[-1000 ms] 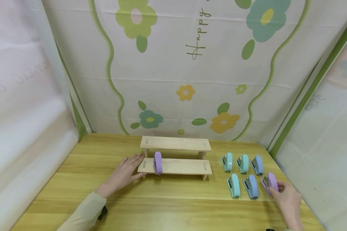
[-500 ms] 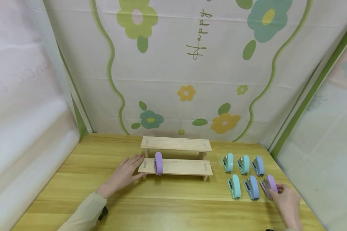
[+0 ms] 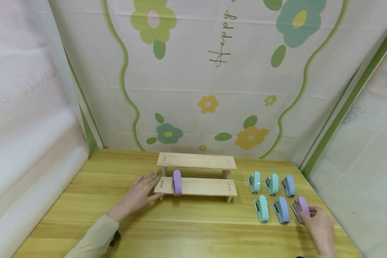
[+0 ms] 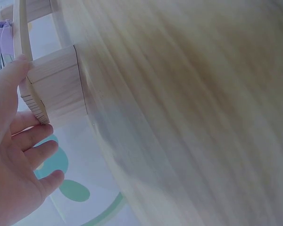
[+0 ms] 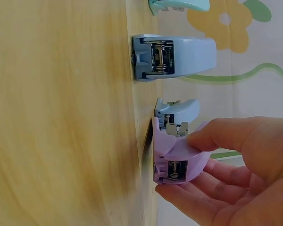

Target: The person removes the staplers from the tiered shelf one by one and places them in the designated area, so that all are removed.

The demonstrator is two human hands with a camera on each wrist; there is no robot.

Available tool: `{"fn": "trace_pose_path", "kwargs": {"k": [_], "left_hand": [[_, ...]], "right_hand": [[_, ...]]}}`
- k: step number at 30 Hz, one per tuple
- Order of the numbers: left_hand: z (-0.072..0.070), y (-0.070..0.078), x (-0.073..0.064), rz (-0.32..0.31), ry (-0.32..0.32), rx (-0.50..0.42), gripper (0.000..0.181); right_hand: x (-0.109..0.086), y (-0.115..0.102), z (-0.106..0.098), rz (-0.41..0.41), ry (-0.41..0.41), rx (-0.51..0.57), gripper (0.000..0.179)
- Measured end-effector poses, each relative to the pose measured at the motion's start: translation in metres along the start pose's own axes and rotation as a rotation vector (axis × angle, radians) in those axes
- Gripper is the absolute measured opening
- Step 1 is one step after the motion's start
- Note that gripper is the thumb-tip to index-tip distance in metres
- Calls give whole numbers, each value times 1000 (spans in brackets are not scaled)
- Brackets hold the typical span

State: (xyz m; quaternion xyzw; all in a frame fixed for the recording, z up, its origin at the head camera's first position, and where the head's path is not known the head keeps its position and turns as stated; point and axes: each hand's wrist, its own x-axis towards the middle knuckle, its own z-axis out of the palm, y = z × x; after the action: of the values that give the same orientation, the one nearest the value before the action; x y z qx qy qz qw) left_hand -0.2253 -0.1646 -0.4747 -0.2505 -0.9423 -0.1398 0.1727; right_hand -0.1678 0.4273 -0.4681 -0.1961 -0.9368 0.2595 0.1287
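My right hand (image 3: 320, 224) pinches a purple stapler (image 3: 300, 208) between thumb and fingers, at the right end of the front row of staplers. The right wrist view puts this stapler's base right at the tabletop, thumb (image 5: 221, 134) on one side, fingers under the other. My left hand (image 3: 138, 195) grips the left end of a two-tier wooden shelf (image 3: 203, 186); in the left wrist view the thumb (image 4: 16, 70) lies along the lower board's front edge and fingertips reach behind its end. Another purple stapler (image 3: 177, 182) stands on that lower board, near the left.
Beside the held stapler stand a blue stapler (image 3: 281, 210) and a mint stapler (image 3: 262, 209). Behind them are two more mint ones and a blue stapler (image 3: 288, 185). The upper board (image 3: 196, 160) is bare. Flowered cloth (image 3: 187, 79) walls the table's back and sides.
The right hand has brought the purple stapler slightly down and nearer, in line with the front row. The left hand keeps its hold on the shelf.
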Motion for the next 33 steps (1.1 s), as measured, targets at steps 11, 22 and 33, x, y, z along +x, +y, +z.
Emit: {"fn": "trace_pose_path", "kwargs": {"k": [11, 22, 33], "left_hand": [[0, 0, 0, -8, -6, -11, 73], [2, -1, 1, -4, -15, -3, 73], [1, 0, 1, -8, -17, -10, 73]], "right_hand": [[-1, -1, 0, 12, -17, 9, 44], [-2, -2, -2, 24, -38, -5, 45], [-4, -9, -10, -7, -36, -10, 47]]}}
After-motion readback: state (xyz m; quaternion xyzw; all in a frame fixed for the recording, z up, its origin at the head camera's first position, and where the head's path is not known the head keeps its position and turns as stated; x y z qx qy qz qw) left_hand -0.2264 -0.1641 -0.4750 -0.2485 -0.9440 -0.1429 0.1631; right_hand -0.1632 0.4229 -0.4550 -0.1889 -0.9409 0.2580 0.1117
